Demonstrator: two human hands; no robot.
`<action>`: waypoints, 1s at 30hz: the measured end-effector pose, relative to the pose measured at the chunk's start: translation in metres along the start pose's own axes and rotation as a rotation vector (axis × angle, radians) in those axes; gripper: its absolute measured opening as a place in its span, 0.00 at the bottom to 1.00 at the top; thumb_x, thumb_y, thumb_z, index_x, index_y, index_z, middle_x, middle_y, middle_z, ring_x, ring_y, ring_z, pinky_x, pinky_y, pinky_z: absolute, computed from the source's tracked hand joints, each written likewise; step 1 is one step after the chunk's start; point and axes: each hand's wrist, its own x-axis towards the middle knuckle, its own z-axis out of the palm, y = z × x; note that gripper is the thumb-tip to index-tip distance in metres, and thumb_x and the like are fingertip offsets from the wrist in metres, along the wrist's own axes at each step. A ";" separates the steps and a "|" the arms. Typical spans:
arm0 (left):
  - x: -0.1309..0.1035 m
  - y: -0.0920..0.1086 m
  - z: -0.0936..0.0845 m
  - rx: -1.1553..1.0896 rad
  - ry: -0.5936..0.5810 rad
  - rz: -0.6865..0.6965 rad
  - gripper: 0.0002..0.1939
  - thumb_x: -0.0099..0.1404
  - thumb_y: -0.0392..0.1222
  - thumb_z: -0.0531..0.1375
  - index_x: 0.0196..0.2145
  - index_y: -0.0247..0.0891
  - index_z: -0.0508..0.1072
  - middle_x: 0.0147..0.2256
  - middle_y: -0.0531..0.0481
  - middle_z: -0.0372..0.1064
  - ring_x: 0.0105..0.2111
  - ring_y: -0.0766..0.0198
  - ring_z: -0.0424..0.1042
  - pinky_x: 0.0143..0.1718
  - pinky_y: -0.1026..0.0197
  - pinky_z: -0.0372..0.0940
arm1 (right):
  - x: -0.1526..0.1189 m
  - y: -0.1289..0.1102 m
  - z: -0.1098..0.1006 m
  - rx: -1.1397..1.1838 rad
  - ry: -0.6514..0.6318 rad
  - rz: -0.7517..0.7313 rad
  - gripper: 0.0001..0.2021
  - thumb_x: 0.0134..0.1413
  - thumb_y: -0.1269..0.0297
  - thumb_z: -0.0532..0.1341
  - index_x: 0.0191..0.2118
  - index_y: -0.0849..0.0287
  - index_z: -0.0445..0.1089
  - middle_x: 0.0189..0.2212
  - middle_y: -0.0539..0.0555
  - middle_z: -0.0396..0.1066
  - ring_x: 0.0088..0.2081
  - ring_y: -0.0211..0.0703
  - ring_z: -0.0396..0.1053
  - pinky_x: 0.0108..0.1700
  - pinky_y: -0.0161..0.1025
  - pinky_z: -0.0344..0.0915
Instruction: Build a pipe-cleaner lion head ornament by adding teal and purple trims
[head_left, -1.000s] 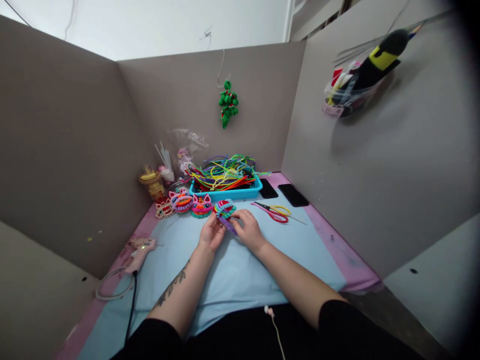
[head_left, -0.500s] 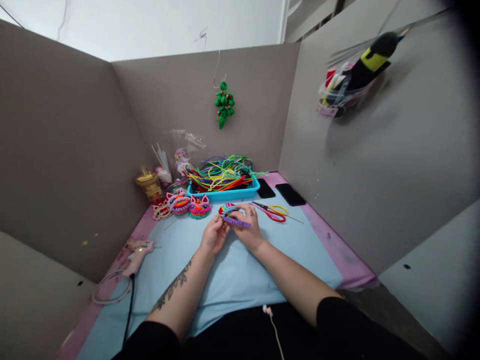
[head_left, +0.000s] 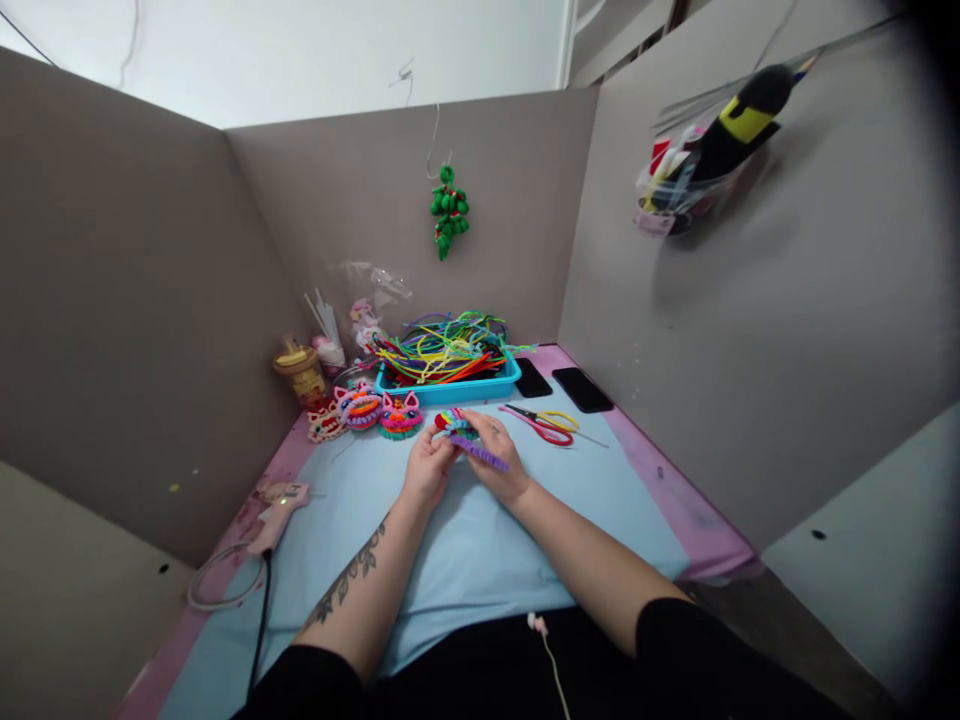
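Between my two hands, above the blue cloth (head_left: 450,540), is a small multicoloured pipe-cleaner craft piece (head_left: 454,423) in red, teal and other colours. A purple pipe cleaner (head_left: 480,454) sticks out from it toward the lower right. My left hand (head_left: 428,466) pinches the piece's left side with thumb and fingers. Around its right side curl the fingers of my right hand (head_left: 498,460), which partly cover it. Beyond my hands to the left sit finished-looking pipe-cleaner animal faces, one pink and orange with ears (head_left: 401,415).
A blue tray (head_left: 450,389) heaped with pipe cleaners (head_left: 450,350) stands at the back. Scissors (head_left: 544,425) and two phones (head_left: 582,390) lie to the right. On the left are a pink glue gun (head_left: 277,518) with its cable and a drink cup (head_left: 301,375). Grey partitions enclose the table.
The purple pipe cleaner's free end has tilted down and to the right. My right fingers have shifted over the craft piece, and both hands still hold it.
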 end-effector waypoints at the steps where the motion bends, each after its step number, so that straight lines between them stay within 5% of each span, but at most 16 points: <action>1: 0.000 0.000 0.000 0.005 0.019 0.002 0.21 0.44 0.39 0.71 0.37 0.36 0.73 0.28 0.51 0.75 0.29 0.67 0.73 0.41 0.62 0.64 | 0.000 -0.001 0.000 -0.002 -0.008 -0.007 0.21 0.58 0.65 0.55 0.58 0.53 0.58 0.51 0.57 0.68 0.53 0.47 0.65 0.55 0.50 0.61; 6: -0.001 -0.001 -0.001 0.039 0.058 0.027 0.14 0.43 0.41 0.71 0.27 0.34 0.74 0.26 0.51 0.75 0.28 0.67 0.72 0.40 0.62 0.65 | 0.002 -0.002 0.000 0.022 -0.004 -0.033 0.19 0.58 0.67 0.54 0.56 0.53 0.62 0.51 0.58 0.69 0.53 0.47 0.66 0.55 0.50 0.62; 18: -0.005 -0.001 0.002 0.185 0.063 0.132 0.14 0.45 0.35 0.70 0.32 0.34 0.76 0.31 0.49 0.75 0.32 0.65 0.71 0.39 0.64 0.63 | 0.000 0.002 0.000 -0.011 -0.035 0.005 0.20 0.57 0.68 0.55 0.56 0.51 0.63 0.51 0.57 0.69 0.53 0.47 0.65 0.54 0.51 0.60; 25: -0.004 0.008 0.003 0.037 0.017 0.072 0.15 0.45 0.37 0.69 0.33 0.34 0.75 0.30 0.50 0.73 0.30 0.66 0.71 0.37 0.65 0.63 | 0.004 -0.005 -0.006 0.125 -0.094 -0.002 0.27 0.50 0.69 0.58 0.57 0.50 0.60 0.54 0.56 0.64 0.56 0.50 0.60 0.58 0.54 0.55; 30: -0.002 0.013 -0.001 0.019 -0.063 -0.045 0.16 0.45 0.38 0.70 0.33 0.33 0.76 0.29 0.47 0.74 0.30 0.62 0.72 0.38 0.60 0.64 | 0.004 0.010 -0.008 0.388 -0.044 0.268 0.27 0.54 0.65 0.56 0.60 0.54 0.54 0.59 0.59 0.56 0.60 0.50 0.55 0.58 0.51 0.58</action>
